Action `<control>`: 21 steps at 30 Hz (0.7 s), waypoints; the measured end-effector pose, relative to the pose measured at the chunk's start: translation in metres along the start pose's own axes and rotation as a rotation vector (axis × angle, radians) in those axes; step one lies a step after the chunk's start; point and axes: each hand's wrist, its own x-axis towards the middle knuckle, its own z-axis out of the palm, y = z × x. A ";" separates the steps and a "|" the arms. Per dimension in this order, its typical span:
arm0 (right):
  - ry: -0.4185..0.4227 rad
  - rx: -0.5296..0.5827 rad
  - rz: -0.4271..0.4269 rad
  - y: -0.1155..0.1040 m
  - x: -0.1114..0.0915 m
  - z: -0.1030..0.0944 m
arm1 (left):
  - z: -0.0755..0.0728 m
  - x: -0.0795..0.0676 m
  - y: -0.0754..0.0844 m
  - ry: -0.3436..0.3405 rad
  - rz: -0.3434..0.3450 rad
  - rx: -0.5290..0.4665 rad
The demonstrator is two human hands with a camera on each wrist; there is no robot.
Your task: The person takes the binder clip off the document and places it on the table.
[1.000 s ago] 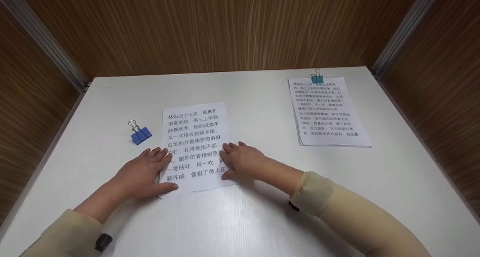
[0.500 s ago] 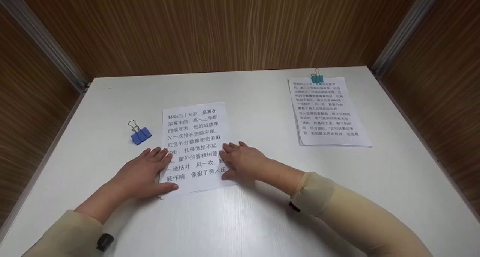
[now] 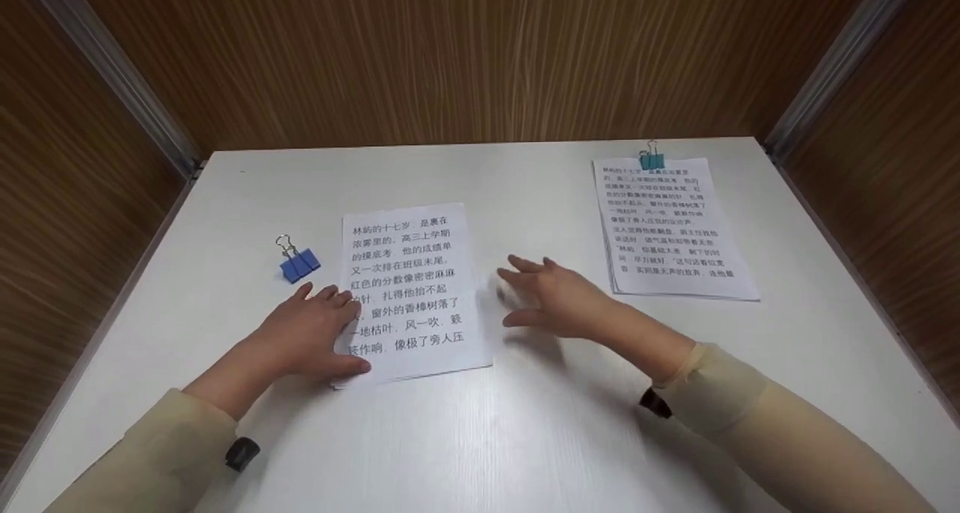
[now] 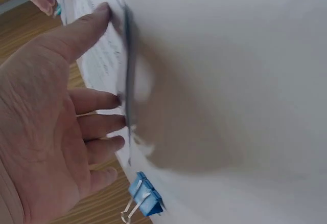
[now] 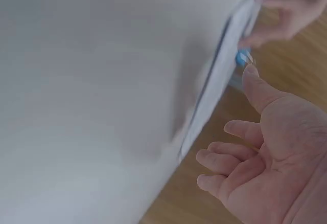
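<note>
A stack of printed paper sheets (image 3: 409,273) lies flat on the white table. My left hand (image 3: 311,333) rests at its left edge, thumb on the near left corner and fingertips along the side; in the left wrist view the fingers (image 4: 97,124) are nearly straight against the stack's edge. Off the stack's right side, my right hand (image 3: 566,299) hovers above the table with fingers apart, holding nothing. A blue binder clip (image 3: 300,264) lies left of the stack, just beyond my left fingertips, its wire handles pointing away.
At the back right lies a second paper stack (image 3: 675,232), held at its top by a teal binder clip (image 3: 652,160). Wood-grain panels (image 3: 480,55) enclose the table (image 3: 450,453) at the back and both sides.
My right hand has let go of the stack's right edge and moved right, lifting off the table. The left hand stays on the left edge. The whole head view has shifted slightly.
</note>
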 end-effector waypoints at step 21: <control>-0.005 -0.152 0.435 0.158 -0.114 -0.071 | -0.061 0.098 0.109 0.157 0.153 0.052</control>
